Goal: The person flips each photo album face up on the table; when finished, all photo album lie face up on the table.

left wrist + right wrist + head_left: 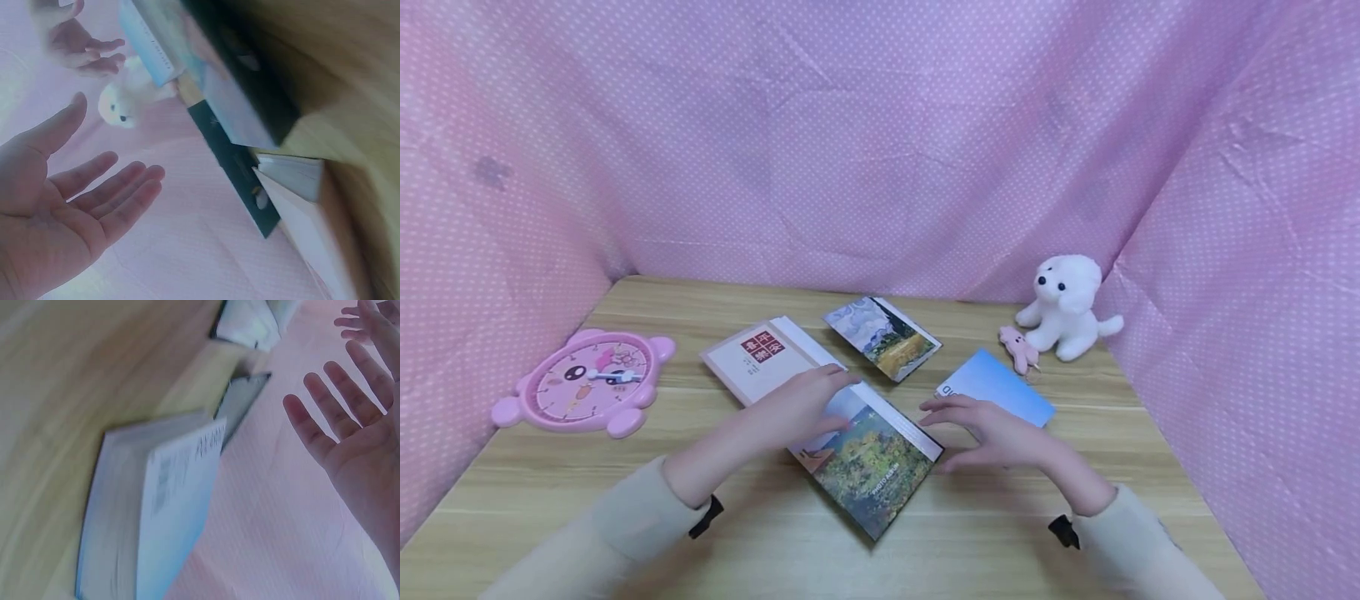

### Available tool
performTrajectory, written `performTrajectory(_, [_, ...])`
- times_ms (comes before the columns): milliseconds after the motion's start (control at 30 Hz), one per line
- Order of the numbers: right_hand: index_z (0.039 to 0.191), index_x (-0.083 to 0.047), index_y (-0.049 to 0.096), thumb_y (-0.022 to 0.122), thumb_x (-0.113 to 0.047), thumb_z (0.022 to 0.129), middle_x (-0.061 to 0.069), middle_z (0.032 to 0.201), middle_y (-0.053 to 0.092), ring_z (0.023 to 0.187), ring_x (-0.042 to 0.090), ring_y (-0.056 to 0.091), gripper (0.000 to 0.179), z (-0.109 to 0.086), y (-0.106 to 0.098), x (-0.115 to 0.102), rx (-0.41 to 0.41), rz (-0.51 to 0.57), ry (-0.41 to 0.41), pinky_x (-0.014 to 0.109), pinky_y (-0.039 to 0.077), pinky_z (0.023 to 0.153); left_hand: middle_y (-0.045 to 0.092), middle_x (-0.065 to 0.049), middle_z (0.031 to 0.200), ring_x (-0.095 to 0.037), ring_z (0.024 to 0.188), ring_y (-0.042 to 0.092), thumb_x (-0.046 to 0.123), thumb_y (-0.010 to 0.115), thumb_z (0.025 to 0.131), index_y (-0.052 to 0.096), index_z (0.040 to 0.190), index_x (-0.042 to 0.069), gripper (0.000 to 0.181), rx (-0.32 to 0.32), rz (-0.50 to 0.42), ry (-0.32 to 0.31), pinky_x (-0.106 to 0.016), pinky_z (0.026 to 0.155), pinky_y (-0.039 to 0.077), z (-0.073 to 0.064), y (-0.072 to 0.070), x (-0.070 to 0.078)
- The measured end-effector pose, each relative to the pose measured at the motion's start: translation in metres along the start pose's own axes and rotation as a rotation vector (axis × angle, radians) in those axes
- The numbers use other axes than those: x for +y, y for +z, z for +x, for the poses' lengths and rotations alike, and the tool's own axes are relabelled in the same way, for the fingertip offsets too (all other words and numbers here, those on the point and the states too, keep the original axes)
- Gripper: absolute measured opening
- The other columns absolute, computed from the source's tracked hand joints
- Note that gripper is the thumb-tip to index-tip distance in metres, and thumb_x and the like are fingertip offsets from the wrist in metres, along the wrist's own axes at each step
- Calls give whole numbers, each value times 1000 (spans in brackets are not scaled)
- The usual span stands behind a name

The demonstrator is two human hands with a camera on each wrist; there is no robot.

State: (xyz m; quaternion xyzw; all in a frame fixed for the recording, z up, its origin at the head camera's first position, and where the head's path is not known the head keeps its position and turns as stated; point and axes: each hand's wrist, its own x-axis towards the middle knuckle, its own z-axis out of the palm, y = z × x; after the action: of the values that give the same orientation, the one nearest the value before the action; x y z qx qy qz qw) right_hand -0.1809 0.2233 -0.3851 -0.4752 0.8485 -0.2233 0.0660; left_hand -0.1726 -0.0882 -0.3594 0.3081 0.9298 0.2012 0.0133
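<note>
My left hand [805,406] hovers over two books side by side, its fingers loosely spread with nothing between them. Under and in front of it lies a photo album [880,471] with a painted garden cover. Beyond the forearm is a beige book [741,367] with a red seal print, partly covered by the hand in the head view. My right hand [992,433] is held in the air between the photo album and a blue book [1003,387], fingers apart and holding nothing. In the right wrist view the blue book [181,481] stands slightly open, away from the fingers [331,415].
Behind the books lies a smaller album [880,337] with a painted landscape cover. A pink toy clock [587,383] is at the left. At the back right sit a white plush dog [1063,308] and a small pink toy [1018,348]. Pink dotted cloth [880,167] walls the wooden table [985,542].
</note>
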Motion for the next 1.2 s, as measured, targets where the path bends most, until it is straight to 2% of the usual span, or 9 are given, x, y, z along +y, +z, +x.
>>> performTrajectory(100, [128, -12, 57, 79, -25, 75, 8, 139, 50, 129, 27, 44, 58, -6, -8, 3, 44, -2, -7, 43, 43, 101, 56, -10, 131, -24, 118, 55, 36, 72, 82, 51, 134, 7, 62, -7, -13, -12, -37, 99, 47, 10, 1, 5])
performTrajectory(300, [127, -9, 57, 81, -16, 72, 11, 135, 52, 127, 27, 46, 60, -20, -24, 13, 158, 16, -22, 26, 40, 103, 51, -11, 137, -24, 125, 49, 40, 71, 83, 45, 139, 8, 71, -19, -78, -22, -38, 104, 42, 31, 5, 17])
performTrajectory(567, [134, -16, 52, 81, -22, 74, 4, 141, 49, 134, 22, 39, 66, -46, -41, 30, 181, 24, 144, 14, 27, 107, 34, -10, 151, -25, 139, 31, 46, 69, 82, 33, 147, 11, 82, -76, -67, 20, -40, 111, 32, 55, 19, 37])
performTrajectory(633, [135, -16, 51, 82, -22, 73, 6, 141, 49, 134, 19, 40, 69, -52, -42, 36, 202, 39, 162, 13, 29, 106, 31, -9, 152, -24, 140, 29, 48, 69, 82, 31, 148, 13, 83, -96, -80, 23, -41, 110, 34, 60, 23, 37])
performTrajectory(733, [135, -12, 50, 82, -20, 72, 8, 139, 50, 131, 10, 42, 71, -60, -43, 45, 234, 38, 189, 17, 37, 104, 31, -10, 152, -26, 141, 27, 47, 69, 82, 29, 148, 12, 85, -120, -126, 38, -42, 111, 32, 68, 31, 37])
performTrajectory(833, [136, -8, 50, 81, -22, 73, 10, 138, 51, 127, 4, 43, 71, -66, -43, 54, 254, 8, 209, 28, 44, 100, 31, -10, 152, -27, 141, 26, 44, 70, 83, 29, 148, 11, 84, -135, -198, 67, -42, 113, 29, 77, 39, 38])
performTrajectory(967, [136, -6, 49, 80, -24, 74, 9, 138, 51, 126, 1, 42, 71, -74, -41, 66, 261, 21, 253, 41, 45, 98, 31, -8, 152, -25, 140, 28, 40, 71, 83, 30, 147, 9, 83, -134, -253, 101, -40, 113, 29, 90, 51, 40])
performTrajectory(1067, [136, -5, 48, 80, -24, 75, 11, 139, 50, 127, 6, 43, 72, -80, -38, 74, 261, 53, 295, 46, 43, 98, 34, -7, 151, -23, 139, 30, 39, 71, 82, 31, 147, 10, 81, -122, -245, 138, -38, 112, 30, 100, 59, 40])
performTrajectory(1200, [138, 0, 43, 79, -23, 75, 19, 142, 44, 129, 28, 43, 76, -90, -34, 85, 246, 117, 353, 54, 41, 98, 38, -5, 149, -21, 137, 33, 34, 72, 83, 31, 148, 13, 80, -128, -235, 211, -38, 113, 30, 114, 66, 40])
